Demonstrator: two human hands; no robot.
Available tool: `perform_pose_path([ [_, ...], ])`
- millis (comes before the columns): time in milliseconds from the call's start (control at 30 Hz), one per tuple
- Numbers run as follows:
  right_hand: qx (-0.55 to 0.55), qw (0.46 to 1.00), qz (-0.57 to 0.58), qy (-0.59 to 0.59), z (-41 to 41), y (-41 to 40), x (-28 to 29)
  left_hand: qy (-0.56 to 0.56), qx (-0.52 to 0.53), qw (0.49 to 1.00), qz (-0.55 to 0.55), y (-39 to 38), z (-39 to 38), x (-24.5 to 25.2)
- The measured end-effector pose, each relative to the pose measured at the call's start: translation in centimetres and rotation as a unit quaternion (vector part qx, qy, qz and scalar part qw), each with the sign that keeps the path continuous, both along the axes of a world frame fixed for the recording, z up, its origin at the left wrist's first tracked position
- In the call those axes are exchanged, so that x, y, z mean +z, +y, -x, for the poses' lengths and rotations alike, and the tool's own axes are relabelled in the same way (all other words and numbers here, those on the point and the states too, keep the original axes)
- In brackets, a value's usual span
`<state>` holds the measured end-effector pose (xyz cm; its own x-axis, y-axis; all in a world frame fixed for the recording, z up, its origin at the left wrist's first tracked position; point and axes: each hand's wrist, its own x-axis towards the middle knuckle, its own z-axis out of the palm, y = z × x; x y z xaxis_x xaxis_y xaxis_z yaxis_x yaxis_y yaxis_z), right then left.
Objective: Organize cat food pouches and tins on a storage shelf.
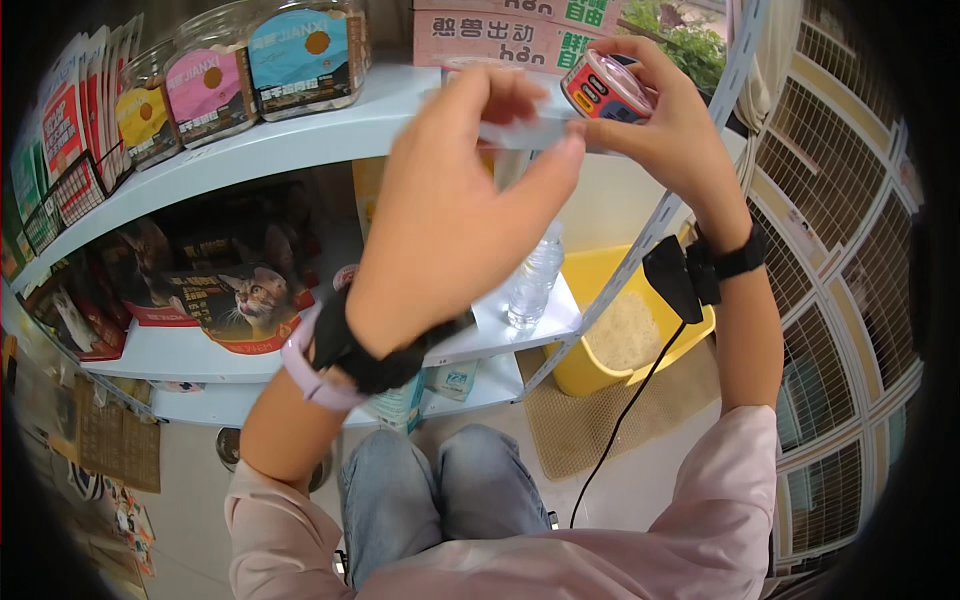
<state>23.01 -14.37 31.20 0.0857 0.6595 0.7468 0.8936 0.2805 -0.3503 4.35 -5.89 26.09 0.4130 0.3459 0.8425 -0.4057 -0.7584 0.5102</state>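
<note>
My right hand (667, 127) grips a small red and dark-blue can (609, 86) with a shiny pinkish lid, tilted above the front edge of the upper shelf (315, 127). Thumb and fingers hold it from its right side. To the left of it hovers my left hand (457, 202), blurred, its thumb and fingers spread with no object visible between them. Its thumb tip comes close to my right thumb. Partly hidden behind my left fingers, another can (480, 63) stands on the shelf in front of stacked pink cartons (495, 37).
Treat jars (304, 60) and upright packets (75, 112) line the shelf's left side. Cat food bags (240, 300) and a clear plastic bottle (536, 277) stand below. A yellow litter tray (592, 375) sits at right, near wire cages (825, 300). A black cable (622, 427) hangs from my right wrist.
</note>
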Motion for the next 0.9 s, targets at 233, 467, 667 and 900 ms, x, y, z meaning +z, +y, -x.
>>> perform_pose_path([
  [233, -0.006, 0.999, 0.034, -0.014, 1.2, -5.2, -4.2, 0.128, 0.369, 0.904, -0.176, 2.5, -3.3, 2.3],
  [467, -0.005, 0.992, 0.123, -0.017, 3.1, -7.8, -7.1, 0.111, 0.372, 0.91, -0.144, 4.5, -4.1, 3.3],
  [667, -0.01, 0.989, 0.147, -0.024, 2.7, -7.7, -10.8, 0.007, 0.139, 0.988, -0.066, 0.4, 1.8, 2.2],
  [900, 0.05, 0.985, 0.129, 0.105, 5.7, -4.7, -23.6, 0.13, 0.231, 0.964, -0.026, 1.1, 10.0, -13.5],
])
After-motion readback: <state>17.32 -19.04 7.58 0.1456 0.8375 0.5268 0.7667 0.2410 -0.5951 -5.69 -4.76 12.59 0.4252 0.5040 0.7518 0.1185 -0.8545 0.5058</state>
